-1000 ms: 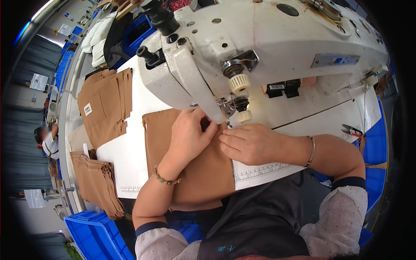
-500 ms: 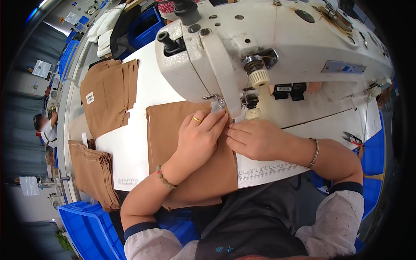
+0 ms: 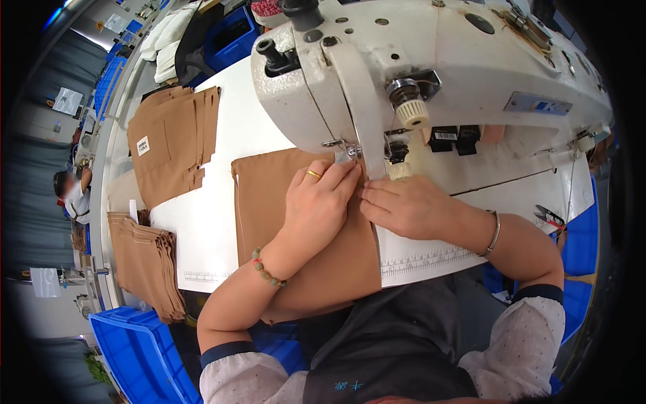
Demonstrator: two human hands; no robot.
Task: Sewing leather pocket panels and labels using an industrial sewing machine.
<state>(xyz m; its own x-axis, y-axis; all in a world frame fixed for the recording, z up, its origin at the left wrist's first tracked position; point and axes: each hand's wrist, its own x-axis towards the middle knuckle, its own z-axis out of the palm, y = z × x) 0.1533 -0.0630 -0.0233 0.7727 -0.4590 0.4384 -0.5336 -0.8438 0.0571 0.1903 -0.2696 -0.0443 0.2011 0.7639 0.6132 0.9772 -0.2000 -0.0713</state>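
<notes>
A brown fabric piece (image 3: 259, 202) lies under the head of a white sewing machine (image 3: 303, 101), its near end hanging over the table's front edge. Bent and close together, the fingers of my left hand (image 3: 321, 202) hold the fabric down just in front of the presser foot (image 3: 351, 153). My right hand (image 3: 407, 209) pinches the fabric's right edge beside them, thumb hidden underneath. The two hands' fingertips nearly meet. I cannot see the needle's tip clearly.
Brown pieces (image 3: 168, 155), one with a white label, lie at the left, with a thick brown stack (image 3: 145, 259) nearer. Red-handled thread snips (image 3: 550, 217) lie at the right. Blue bins (image 3: 138, 353) stand below the table. A co-worker (image 3: 74, 195) sits far left.
The whole view has shifted slightly right and up. Both hands stay at the presser foot with nearly the same grip on the brown fabric.
</notes>
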